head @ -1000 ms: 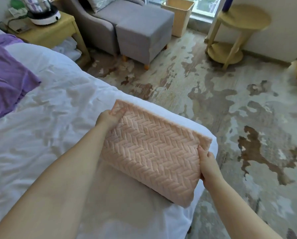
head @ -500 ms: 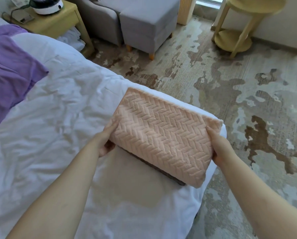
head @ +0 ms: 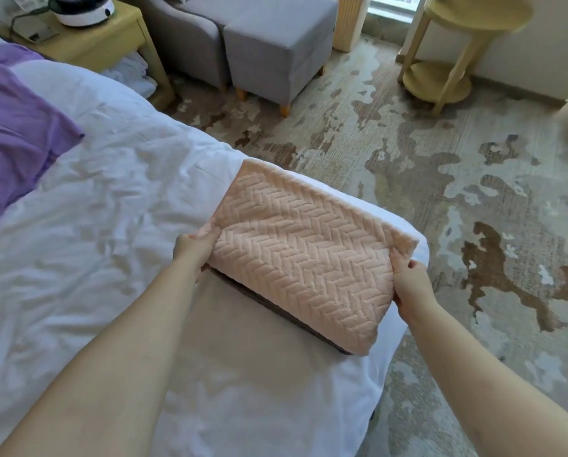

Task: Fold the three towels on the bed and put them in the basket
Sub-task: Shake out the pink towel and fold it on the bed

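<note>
A folded peach towel (head: 302, 258) with a herringbone weave lies near the foot corner of the white bed (head: 111, 225). A dark towel (head: 276, 311) shows as a thin edge under its near side. My left hand (head: 192, 249) grips the stack's left end, thumb on top. My right hand (head: 411, 288) grips the right end, fingers curled round the peach edge. A ribbed cream basket (head: 350, 24) stands on the floor far off by the window. A purple cloth (head: 15, 140) lies on the bed at the left.
A grey armchair (head: 183, 37) and grey footstool (head: 276, 51) stand beyond the bed. A yellow bedside table (head: 104, 44) carries a white appliance. A round yellow side table (head: 454, 51) stands at the right. Patterned carpet (head: 440, 192) covers the floor between the bed and the basket.
Both hands slid from the towel's far corners down to its two ends and now grip the stack; the dark towel's edge came into sight beneath the peach one.
</note>
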### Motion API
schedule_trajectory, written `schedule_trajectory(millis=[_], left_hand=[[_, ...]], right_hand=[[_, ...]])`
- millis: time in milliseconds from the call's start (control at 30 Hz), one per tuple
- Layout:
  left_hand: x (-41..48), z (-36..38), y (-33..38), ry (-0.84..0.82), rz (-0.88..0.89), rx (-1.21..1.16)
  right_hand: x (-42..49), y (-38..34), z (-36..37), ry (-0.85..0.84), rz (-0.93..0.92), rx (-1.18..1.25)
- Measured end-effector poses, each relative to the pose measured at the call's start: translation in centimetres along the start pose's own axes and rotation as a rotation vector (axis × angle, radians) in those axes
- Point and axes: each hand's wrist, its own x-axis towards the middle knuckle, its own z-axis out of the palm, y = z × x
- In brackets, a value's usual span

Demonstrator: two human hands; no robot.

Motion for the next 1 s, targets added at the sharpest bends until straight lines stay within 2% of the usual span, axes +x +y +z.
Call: schedule_trajectory(millis=[33, 67, 133, 167, 200, 233, 300, 400, 533, 667, 1000], left_hand=[[-0.3, 0.1, 0.1, 0.114, 0.094, 0.146], [-0.7, 0.2, 0.3, 0.237, 0.281, 0.3], [-1.5, 0.8, 1.0, 0.389, 0.868, 0.508], [-1.9, 1.5, 1.4, 0.36, 1.12, 0.587], [-2.3, 2.3, 1.7, 0.257, 1.27, 0.685], [-2.5, 3.2, 2.2, 0.126, 1.305, 0.802], [-2.1, 5.1, 2.8, -0.052, 1.199, 1.055], [0.0, 7.4, 3.6, -0.116, 1.093, 1.21], [2.2, 9.6, 4.7, -0.125, 1.032, 1.212], [3.9, 10.9, 4.0, -0.134, 0.954, 1.19], [4.9, 11.4, 2.9, -0.116, 1.005, 1.244]], right_hand=[[-0.1, 0.0, 0.0, 0.054, -0.052, -0.042], [-0.3, -0.2, 0.0, 0.155, -0.162, -0.114], [-1.3, -0.7, 0.1, 0.34, -0.568, -0.337], [-1.9, -0.9, 0.3, 0.363, -0.762, -0.505], [-2.3, -1.0, 0.7, 0.312, -0.88, -0.68], [-2.5, -1.1, 1.2, 0.213, -0.917, -0.841], [-1.9, -0.8, 1.9, 0.049, -0.837, -1.096], [0.4, -0.7, 1.8, -0.019, -0.685, -1.225], [2.9, -0.4, 1.6, -0.032, -0.583, -1.224], [3.9, 1.1, 2.0, -0.042, -0.565, -1.195], [4.9, 2.0, 2.9, -0.037, -0.573, -1.205]])
